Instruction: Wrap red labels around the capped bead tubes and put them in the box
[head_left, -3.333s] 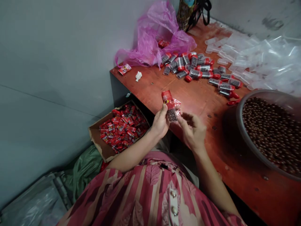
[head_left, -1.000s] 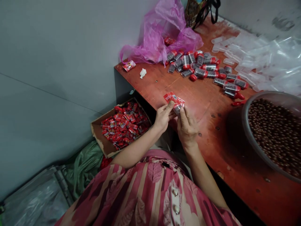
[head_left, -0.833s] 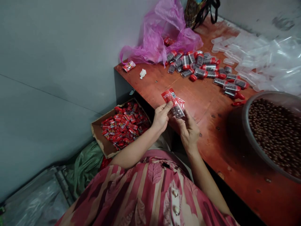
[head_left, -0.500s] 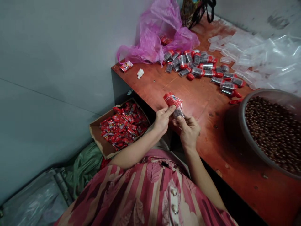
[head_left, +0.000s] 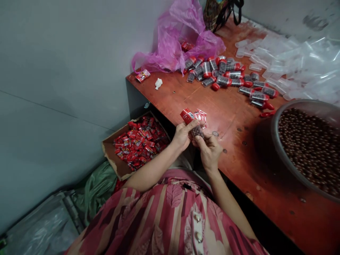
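Note:
Over the table's near edge, my left hand [head_left: 182,136] pinches a small clear tube [head_left: 197,131] of dark round candies, thumb lying across it. A red printed sleeve [head_left: 187,114] sticks out beyond that thumb, apparently around the tube's far end; how far it covers the tube is hidden. My right hand [head_left: 209,150] is closed on the tube's near end with thumb and fingers. Just past my fingers, a shiny red wrapper [head_left: 201,116] lies flat, partly hidden by my left hand.
Filled red-capped tubes [head_left: 223,80] lie heaped beyond my hands, beside a pink plastic bag [head_left: 172,42]. Empty clear tubes [head_left: 292,63] spread at the back right. A large tub [head_left: 276,141] of brown candies stands right. Below left, a cardboard box [head_left: 110,156] holds red-wrapped pieces.
Both hands have drawn slightly down toward my body with the tube. The red sleeve has shifted left and down, and the wrapper beyond it shows more.

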`<state>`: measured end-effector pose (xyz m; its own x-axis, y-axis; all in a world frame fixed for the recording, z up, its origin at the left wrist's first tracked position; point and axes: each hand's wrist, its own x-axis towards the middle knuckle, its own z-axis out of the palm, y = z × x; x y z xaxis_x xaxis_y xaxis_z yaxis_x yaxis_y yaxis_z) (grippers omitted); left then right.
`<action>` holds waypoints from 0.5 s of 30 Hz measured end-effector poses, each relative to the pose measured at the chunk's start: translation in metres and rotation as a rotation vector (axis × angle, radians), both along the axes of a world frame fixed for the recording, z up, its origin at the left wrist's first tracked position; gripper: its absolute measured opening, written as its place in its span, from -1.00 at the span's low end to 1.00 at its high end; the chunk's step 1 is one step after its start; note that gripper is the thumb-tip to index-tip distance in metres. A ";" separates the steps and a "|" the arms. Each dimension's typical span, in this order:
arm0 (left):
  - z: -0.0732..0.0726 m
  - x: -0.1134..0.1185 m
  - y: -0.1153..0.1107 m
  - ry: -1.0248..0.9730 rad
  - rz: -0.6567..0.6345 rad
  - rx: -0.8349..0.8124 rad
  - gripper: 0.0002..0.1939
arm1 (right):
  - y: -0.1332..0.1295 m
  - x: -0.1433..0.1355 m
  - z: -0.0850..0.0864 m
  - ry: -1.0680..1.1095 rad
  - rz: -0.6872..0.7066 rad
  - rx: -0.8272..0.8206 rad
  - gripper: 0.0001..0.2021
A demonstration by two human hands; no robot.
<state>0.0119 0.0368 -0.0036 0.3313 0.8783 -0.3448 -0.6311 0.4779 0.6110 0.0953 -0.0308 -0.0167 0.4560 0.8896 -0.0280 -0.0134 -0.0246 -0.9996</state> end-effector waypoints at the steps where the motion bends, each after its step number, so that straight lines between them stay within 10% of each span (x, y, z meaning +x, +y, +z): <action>1: 0.000 0.001 -0.002 -0.001 -0.026 0.006 -0.67 | -0.001 -0.001 0.000 0.007 -0.008 0.007 -0.73; 15: -0.002 -0.030 -0.025 -0.046 -0.176 0.008 -0.68 | 0.020 0.002 0.003 0.237 0.275 -0.012 -0.63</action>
